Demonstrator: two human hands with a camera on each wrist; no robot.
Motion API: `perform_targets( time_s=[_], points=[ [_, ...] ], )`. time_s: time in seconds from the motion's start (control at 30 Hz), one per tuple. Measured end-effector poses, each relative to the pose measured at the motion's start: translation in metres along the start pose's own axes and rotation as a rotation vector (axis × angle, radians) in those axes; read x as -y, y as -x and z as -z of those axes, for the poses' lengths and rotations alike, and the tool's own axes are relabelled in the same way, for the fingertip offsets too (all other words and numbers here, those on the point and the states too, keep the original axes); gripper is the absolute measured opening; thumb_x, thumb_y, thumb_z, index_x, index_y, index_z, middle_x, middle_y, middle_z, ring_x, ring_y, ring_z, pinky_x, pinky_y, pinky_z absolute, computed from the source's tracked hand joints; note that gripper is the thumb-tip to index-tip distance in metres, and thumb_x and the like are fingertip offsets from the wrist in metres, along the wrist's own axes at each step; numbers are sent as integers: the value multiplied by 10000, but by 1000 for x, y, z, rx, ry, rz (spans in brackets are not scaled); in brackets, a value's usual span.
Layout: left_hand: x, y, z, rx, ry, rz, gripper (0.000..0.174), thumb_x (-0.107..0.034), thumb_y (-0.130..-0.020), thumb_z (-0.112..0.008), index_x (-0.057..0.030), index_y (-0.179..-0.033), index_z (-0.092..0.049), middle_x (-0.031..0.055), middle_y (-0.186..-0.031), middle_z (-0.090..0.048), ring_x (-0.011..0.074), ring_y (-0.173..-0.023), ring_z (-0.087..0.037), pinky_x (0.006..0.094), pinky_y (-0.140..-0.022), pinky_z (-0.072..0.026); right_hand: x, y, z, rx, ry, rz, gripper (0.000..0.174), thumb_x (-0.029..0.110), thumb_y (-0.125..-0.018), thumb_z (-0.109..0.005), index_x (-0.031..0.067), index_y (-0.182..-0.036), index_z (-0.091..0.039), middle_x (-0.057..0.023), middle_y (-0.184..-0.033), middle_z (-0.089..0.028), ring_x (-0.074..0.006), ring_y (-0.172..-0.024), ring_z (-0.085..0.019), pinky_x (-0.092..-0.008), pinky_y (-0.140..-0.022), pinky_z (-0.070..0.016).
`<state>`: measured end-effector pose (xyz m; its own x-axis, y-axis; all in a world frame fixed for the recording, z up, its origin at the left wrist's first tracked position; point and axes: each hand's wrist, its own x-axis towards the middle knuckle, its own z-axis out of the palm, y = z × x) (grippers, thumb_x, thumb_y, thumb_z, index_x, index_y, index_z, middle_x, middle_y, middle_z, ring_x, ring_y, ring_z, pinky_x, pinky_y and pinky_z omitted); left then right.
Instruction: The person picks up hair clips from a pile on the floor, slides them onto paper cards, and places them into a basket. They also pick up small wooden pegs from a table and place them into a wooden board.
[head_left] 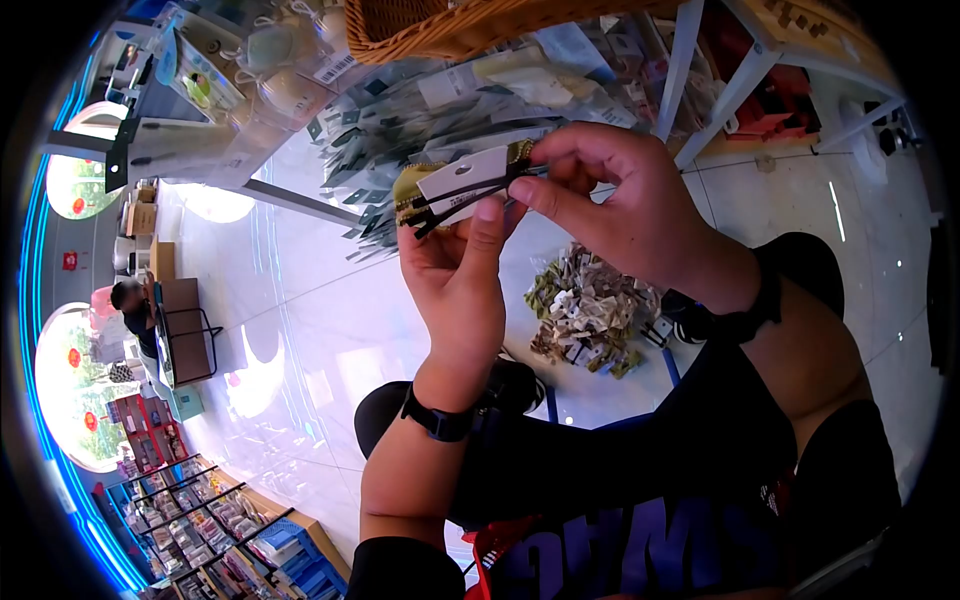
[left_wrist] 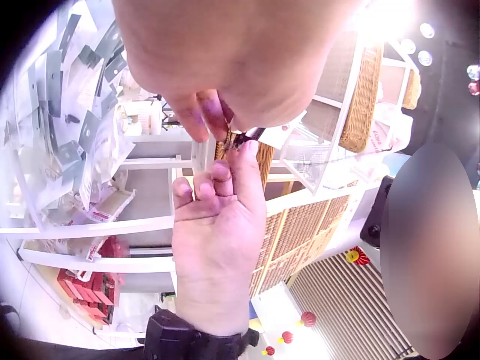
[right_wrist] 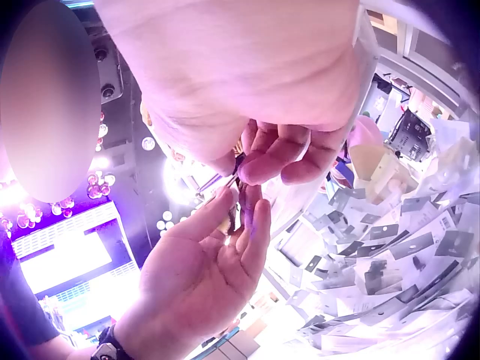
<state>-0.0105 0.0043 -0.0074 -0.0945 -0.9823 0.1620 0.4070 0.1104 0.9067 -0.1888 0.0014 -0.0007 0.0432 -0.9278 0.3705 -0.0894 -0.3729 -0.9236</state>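
Hair clips on a white card (head_left: 470, 172) are held up between both hands in the head view, with dark prongs and olive, gold-trimmed ends. My left hand (head_left: 455, 300) grips the card from below, its thumb against the lower edge. At the right end, the thumb and index finger of my right hand (head_left: 640, 210) pinch the clips. The wrist views show the fingertips of both hands meeting at the clips, which are mostly hidden there by the fingers. Below the hands, a pile of small carded pieces (head_left: 585, 310) in olive, cream and brown lies on the floor.
Many clear packets with grey cards (head_left: 430, 125) hang in front of me, under a wicker basket (head_left: 450, 30). White rack legs (head_left: 725, 90) stand at the upper right. A person (head_left: 135, 310) is at a table (head_left: 185, 330) far left, and stocked shelves (head_left: 200, 520) fill the lower left.
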Motion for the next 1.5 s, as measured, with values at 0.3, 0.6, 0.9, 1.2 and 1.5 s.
perform_targets(
  time_s=[0.3, 0.6, 0.9, 1.2, 1.5],
  points=[
    [2, -3, 5, 37, -4, 67, 287, -45, -1041, -643, -32, -1320, -575, 127, -1237, -718, 220, -1121, -706, 439, -1002, -604, -5, -10, 18, 179, -6, 88, 199, 148, -947, -792, 35, -894, -637, 28, -687, -601, -25, -618, -549, -229, -550, -411],
    [-3, -2, 7, 93, 30, 76, 284, -56, -1056, -615, -30, -1335, -571, 126, -1248, -715, 230, -1122, -708, 451, -998, -601, -6, -10, 19, 198, -81, 147, 184, 133, -939, -791, 44, -872, -645, 10, -733, -637, -38, -677, -574, -241, -609, -442],
    [-3, -1, 12, 151, 53, 84, 296, -59, -1053, -619, -17, -1340, -561, 143, -1256, -708, 243, -1139, -701, 469, -1007, -590, -9, -10, 19, 247, -177, 8, 195, 176, -958, -770, 30, -906, -651, 15, -769, -650, -50, -680, -580, -244, -617, -451],
    [-8, 0, 11, 165, 17, 105, 284, -68, -1047, -633, -12, -1321, -581, 142, -1250, -710, 232, -1140, -701, 451, -1004, -591, -6, -14, 26, 311, 84, 182, 298, 232, -954, -774, 24, -783, -646, -12, -654, -596, -70, -610, -553, -260, -558, -427],
    [-6, -2, 10, 140, -3, 161, 236, -76, -1053, -627, -10, -1278, -604, 138, -1207, -727, 229, -1091, -719, 439, -975, -610, -6, -13, 26, 292, 149, 209, 298, 195, -969, -748, 24, -763, -617, -10, -615, -551, -70, -564, -487, -288, -523, -375]
  ],
)
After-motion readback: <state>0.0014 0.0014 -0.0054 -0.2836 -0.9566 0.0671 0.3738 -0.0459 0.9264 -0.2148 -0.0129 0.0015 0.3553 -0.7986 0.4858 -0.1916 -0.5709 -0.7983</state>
